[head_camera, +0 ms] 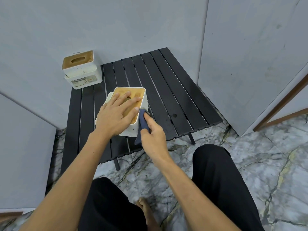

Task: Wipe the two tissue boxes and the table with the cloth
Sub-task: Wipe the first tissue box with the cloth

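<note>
Right, my left hand [119, 112] lies flat, fingers straight, pinning box 1 [126, 129] mid-table [175, 90]; my right hand [152, 133] pinches the cloth [143, 121] against its 3 o'clock side. Best press firmly, stroke downward. Box 2 [82, 71] waits at 10 o'clock.

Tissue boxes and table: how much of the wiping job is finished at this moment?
Nothing can be confirmed as finished. In hand: the left hand lies flat on the wooden lid of the near tissue box, while the right hand holds the blue cloth against its right side. Left: the far tissue box at the back left corner stands untouched, and the black slatted table shows a spot near the middle.
</note>
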The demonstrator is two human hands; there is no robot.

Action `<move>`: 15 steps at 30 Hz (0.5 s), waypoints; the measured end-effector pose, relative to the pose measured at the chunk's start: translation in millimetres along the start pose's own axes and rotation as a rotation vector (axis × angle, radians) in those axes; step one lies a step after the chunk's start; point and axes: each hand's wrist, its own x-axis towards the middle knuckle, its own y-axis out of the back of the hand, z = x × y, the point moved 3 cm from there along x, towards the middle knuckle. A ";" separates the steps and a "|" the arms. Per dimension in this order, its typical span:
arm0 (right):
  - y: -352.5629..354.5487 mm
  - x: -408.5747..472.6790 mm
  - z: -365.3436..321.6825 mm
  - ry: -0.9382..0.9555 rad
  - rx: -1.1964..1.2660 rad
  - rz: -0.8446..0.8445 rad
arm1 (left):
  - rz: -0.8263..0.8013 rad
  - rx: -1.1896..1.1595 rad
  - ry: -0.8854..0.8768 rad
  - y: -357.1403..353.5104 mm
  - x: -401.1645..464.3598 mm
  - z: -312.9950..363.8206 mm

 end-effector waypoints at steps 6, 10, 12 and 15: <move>-6.5 19.0 3.2 -0.060 -0.053 0.026 | 0.012 0.004 0.006 -0.6 -1.8 -0.7; -11.2 5.2 21.4 -0.119 -0.019 0.006 | 0.018 0.015 0.000 0.0 -1.7 0.7; -15.5 -10.1 24.2 -0.116 -0.006 0.006 | 0.020 0.017 -0.007 -0.1 -1.5 0.2; -20.5 -26.4 16.4 -0.054 0.043 0.001 | 0.017 0.020 -0.015 -0.9 -1.3 -0.6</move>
